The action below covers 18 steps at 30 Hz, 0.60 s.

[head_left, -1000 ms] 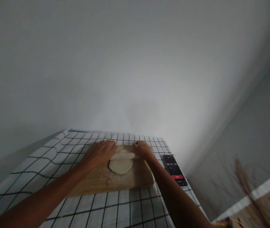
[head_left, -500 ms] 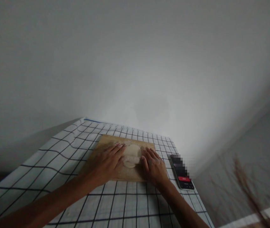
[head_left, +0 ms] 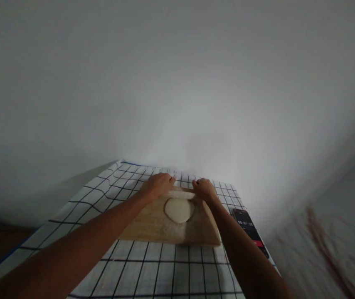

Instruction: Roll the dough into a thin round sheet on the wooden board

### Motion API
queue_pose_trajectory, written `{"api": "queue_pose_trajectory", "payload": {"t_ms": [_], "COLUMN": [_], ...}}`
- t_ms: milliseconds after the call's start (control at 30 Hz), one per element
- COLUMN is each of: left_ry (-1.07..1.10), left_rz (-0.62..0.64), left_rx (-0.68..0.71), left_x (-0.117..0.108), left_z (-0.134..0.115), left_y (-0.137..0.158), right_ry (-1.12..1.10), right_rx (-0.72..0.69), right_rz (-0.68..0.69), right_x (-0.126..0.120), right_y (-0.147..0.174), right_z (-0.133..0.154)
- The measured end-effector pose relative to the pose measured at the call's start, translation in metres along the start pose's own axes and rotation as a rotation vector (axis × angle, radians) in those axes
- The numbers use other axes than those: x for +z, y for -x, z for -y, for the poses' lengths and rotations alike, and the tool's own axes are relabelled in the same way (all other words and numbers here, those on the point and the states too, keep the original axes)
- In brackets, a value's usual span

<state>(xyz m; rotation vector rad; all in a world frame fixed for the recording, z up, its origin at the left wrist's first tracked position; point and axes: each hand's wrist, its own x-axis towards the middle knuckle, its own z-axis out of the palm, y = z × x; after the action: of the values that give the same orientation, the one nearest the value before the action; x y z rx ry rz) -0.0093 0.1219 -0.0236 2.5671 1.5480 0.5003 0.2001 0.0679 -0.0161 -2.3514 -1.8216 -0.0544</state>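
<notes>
Near the cutting board's (head_left: 152, 230) far edge, the left hand (head_left: 159, 183) and right hand (head_left: 205, 189) cover the rolling pin's (head_left: 182, 194) ends, likely spreading pressure evenly across the dough (head_left: 179, 211). Whether they grip is unclear.

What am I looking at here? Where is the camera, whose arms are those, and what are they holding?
There is no machine at work here, just a person's two bare hands. The camera sits on that person's head, looking forward and down, so the arms reach away from you. A checked cloth covers the surface, and on it lies a wooden board with flat, roundish dough. Beyond the dough is a pale pin, with the left hand and right hand at its ends; how firmly they grip is unclear. A phone lies to the right.
</notes>
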Motion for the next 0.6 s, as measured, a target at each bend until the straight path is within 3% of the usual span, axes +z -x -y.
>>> {"api": "queue_pose_trajectory", "payload": {"t_ms": [267,600], "left_ry": [-0.021,-0.095], "left_rz": [0.020,-0.011], "left_rx": [0.019,0.154], "left_x": [0.004,0.017], "left_z": [0.005,0.017], "left_y": [-0.025,-0.002], "right_ry": [0.026,0.038], "right_rx": [0.017,-0.020], "right_rz": [-0.026,0.098], "right_x": [0.003,0.001], "right_y": [-0.017,0.014], "right_z": [0.000,0.000]}}
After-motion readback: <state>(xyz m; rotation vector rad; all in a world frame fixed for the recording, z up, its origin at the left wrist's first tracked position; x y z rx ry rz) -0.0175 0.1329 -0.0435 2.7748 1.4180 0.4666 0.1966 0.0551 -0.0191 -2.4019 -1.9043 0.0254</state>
